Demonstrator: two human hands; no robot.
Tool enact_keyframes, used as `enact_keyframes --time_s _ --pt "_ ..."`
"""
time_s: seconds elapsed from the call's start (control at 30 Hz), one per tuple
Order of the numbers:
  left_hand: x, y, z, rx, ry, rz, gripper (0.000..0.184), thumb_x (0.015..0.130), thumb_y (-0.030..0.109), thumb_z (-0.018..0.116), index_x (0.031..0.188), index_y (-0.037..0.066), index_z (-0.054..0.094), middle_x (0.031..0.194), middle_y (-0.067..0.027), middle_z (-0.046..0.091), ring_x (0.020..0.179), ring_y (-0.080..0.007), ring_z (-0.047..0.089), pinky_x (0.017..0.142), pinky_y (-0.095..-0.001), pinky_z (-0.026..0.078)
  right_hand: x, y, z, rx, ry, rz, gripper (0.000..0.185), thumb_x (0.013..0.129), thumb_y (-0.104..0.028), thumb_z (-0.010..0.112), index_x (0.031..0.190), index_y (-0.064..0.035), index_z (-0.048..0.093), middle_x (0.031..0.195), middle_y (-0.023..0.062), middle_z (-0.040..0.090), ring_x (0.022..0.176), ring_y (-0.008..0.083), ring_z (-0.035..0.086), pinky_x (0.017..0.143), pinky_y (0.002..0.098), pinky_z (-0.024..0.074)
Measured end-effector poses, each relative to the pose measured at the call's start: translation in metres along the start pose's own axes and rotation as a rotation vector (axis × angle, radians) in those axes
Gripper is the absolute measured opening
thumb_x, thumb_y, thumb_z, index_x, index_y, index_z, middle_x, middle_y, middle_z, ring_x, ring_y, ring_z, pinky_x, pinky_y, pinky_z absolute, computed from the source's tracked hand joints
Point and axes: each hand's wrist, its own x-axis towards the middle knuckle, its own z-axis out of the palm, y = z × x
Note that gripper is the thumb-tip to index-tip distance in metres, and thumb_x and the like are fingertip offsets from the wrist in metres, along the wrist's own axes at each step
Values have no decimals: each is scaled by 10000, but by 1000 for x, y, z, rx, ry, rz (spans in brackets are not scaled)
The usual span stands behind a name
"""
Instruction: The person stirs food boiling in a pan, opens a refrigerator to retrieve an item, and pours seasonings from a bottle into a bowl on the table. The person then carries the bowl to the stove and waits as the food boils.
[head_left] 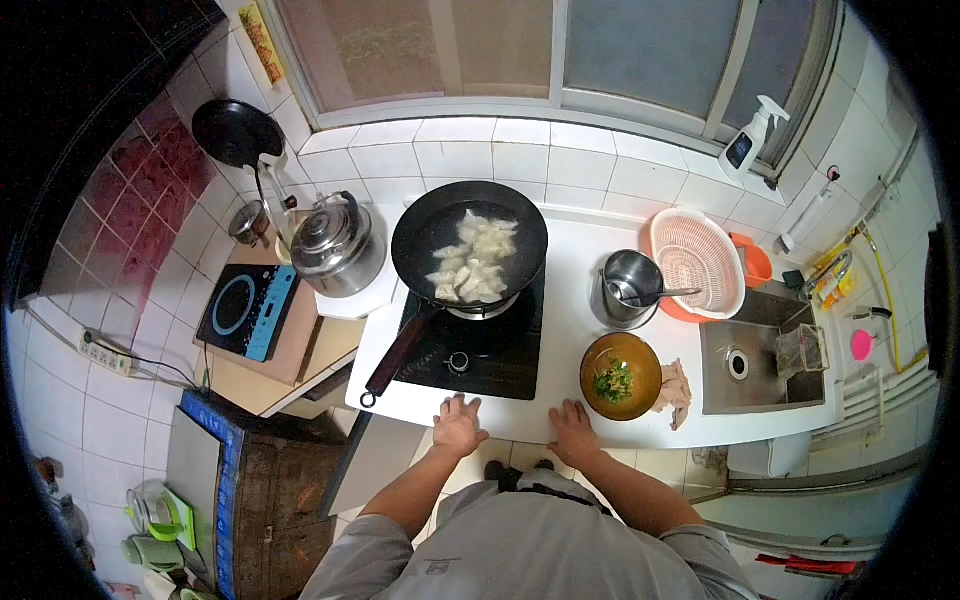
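My left hand (458,426) rests on the front edge of the white counter (560,300), fingers apart and holding nothing, just below the black stove (475,365). To its right, my right hand (573,435) lies on the same edge, also empty with fingers spread. On the stove stands a black wok (415,240) with pale dumplings (475,258) in it; its dark handle (397,358) points toward the front left. A brown bowl (643,368) holding chopped green and light bits stands beyond my right hand, beside a crumpled cloth (677,393).
Behind the bowl are a metal pot (632,279) with a ladle and a pink colander (690,262). A sink (735,395) lies at the right. Left stand a kettle (338,252) and an induction cooker (248,310); a spray bottle (752,140) is on the sill.
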Motion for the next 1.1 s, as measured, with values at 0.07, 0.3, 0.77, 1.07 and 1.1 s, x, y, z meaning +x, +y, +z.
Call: enact_keyframes --time_s 0.07,0.3,0.77,1.07,1.1 --pt "1 0 -1 8 -7 3 740 703 376 753 1340 181 430 1350 -153 358 1235 -355 343 984 -505 387 1 0 0 16 -1 1 765 753 -305 721 1364 -54 335 1422 275 239 1329 445 218 1110 481 200" --pt "0 -2 2 -19 28 17 742 693 379 760 1332 181 442 1351 -162 358 1232 -359 348 984 -499 387 0 0 -1 28 2 5 765 749 -294 726 1359 -45 336 1417 273 243 1330 448 211 1103 488 214" --pt "-1 -3 2 4 32 36 743 707 392 748 1341 171 430 1356 -170 347 1224 -370 349 975 -497 396 0 -3 -4 -16 0 11 770 749 -317 726 1359 -44 346 1414 267 251 1327 445 221 1103 486 217" --pt "0 -1 0 8 -3 14 738 718 395 741 1344 172 418 1353 -168 345 1229 -361 339 981 -491 389 1 -3 -8 -36 -51 14 793 764 -334 711 1381 -44 306 1424 268 234 1328 443 213 1105 484 203" --pt "-1 -1 -1 7 -2 15 737 720 394 740 1345 174 416 1351 -168 347 1228 -359 339 980 -491 390 1 -3 -7 -39 -56 13 796 767 -339 708 1385 -45 300 1425 269 233 1329 444 212 1105 485 200"
